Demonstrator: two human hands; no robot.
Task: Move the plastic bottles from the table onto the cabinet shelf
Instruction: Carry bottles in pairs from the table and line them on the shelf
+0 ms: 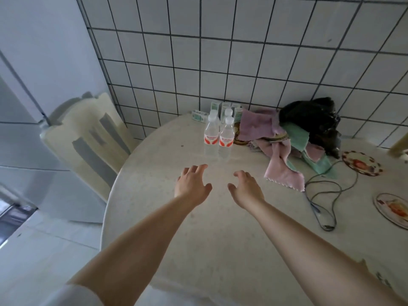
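On the round pale bench (167,217), four clear plastic bottles (219,138) with white caps and red-and-white labels stand upright in a tight cluster near the tiled wall (254,51), two in front and two partly hidden behind them. Both of the person's bare arms reach over the bench toward the bottles. The left hand (192,184) hovers a little short of the bottles, just nearer the camera, its grip released, fingers spread and straight, holding nothing. The right hand (246,187) lies beside it, also short of the bottles, its grip likewise released, fingers loosely bent and apart, touching no bottle. Behind the bottles, against the wall, stand several small white-and-green boxes (225,107). To the right of the bottles lies a heap of pink and green cloths (284,151), with a black bag (313,120) behind it. Farther right of the bottles a grey cable (326,191) loops across the bench, and two patterned plates (362,165) sit near the bench's right side. To the left of the bottles, off the bench, a cream plastic chair (88,133) stands by the wall.
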